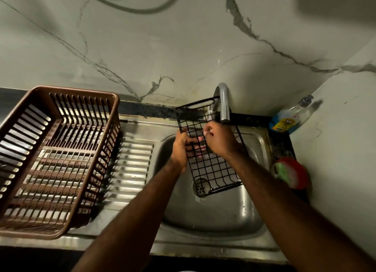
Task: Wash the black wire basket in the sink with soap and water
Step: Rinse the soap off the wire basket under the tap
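Over the sink [213, 214], the main risk is a slip. The basket [211, 166] is thin wire, and wet or soapy it would be slick. The left hand [180, 147] has only its left edge, so hard rubbing from the other side could twist the basket out of that grip. It would then drop into the bowl and clatter onto the drain [200, 187].

The far end of the basket stands right against the tap [222, 102], and one wire looks to touch the spout. Pushing forward could knock or catch it there. Fingertips pushed through the small squares of the mesh could get pinched. I cannot tell whether water is running. If it is, the tilted mesh could throw spray over the rim toward the soap bottle [291, 117] and the red and green scrubber [291, 174] on the right. The brown dish rack [55, 159] on the drainboard is well apart from all this.

The basket hangs tilted above the bowl, its far end high by the tap and its near end low over the drain. The left hand is curled tightly round the left rim about midway along, with its fingers showing through the mesh from below. The right hand [218, 139] lies on top of the mesh near the upper middle. Its fingers are bent and their tips seem to pinch a wire. Whether it also holds a pad is hidden.
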A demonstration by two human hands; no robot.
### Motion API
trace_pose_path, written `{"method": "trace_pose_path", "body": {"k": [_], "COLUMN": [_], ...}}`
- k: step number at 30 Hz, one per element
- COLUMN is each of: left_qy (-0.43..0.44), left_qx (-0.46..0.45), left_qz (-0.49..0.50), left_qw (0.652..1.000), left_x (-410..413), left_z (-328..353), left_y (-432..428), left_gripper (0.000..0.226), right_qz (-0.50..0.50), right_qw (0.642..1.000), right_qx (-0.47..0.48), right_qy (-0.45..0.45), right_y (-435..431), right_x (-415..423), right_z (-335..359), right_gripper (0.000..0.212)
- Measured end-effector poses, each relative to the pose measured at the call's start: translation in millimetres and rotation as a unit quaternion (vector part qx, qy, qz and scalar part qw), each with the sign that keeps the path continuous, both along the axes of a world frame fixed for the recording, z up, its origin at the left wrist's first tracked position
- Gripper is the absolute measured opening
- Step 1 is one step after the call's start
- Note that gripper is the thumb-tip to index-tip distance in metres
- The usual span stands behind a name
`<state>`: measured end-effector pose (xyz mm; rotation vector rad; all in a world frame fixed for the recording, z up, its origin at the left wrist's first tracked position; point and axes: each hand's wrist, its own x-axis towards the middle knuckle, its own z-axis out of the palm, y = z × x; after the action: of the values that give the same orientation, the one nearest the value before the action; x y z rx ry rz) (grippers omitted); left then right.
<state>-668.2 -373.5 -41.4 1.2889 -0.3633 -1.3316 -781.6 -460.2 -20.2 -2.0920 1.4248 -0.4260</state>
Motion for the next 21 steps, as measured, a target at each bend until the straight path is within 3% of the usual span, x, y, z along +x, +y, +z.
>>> {"method": "trace_pose_path", "body": {"k": [3, 7, 9, 11, 15, 18, 21], "left_qy": [-0.013, -0.03, -0.025, 0.004, 0.039, 0.039, 0.016], "left_qx": [-0.009, -0.056, -0.042, -0.011, 0.057, 0.068, 0.054], "left_qz": [-0.058, -0.07, -0.055, -0.028, 0.017, 0.013, 0.03], "left_qw": [0.998, 0.996, 0.997, 1.0, 0.997, 0.997, 0.998], "left_x": [-6.5, -4.7, -2.3, 2.0, 16.2, 16.2, 23.1], "left_z": [8.9, 8.4, 3.7, -4.1, -16.5, -17.4, -10.4], "left_y": [10.8, 13.0, 11.2, 9.7, 11.1, 13.0, 14.3], "left_gripper": [0.052, 0.051, 0.035, 0.022, 0.03, 0.038, 0.048], "right_qz": [0.052, 0.23, 0.29, 0.331, 0.376, 0.36, 0.351], "right_qw": [0.998, 0.965, 0.94, 0.914, 0.873, 0.87, 0.874], "right_qx": [-0.036, -0.06, -0.058, -0.039, 0.078, 0.12, 0.094], "right_qy": [-0.019, 0.108, 0.173, 0.23, 0.301, 0.315, 0.321], "right_y": [1.7, 18.5, 33.7, 44.6, 55.3, 51.3, 43.5], "right_x": [10.2, 7.9, -4.0, -17.8, -28.4, -34.9, -37.9], "right_z": [0.6, -4.5, -11.3, -10.9, 9.1, 24.2, 45.3], "right_gripper": [0.041, 0.081, 0.09, 0.087, 0.086, 0.064, 0.046]}}
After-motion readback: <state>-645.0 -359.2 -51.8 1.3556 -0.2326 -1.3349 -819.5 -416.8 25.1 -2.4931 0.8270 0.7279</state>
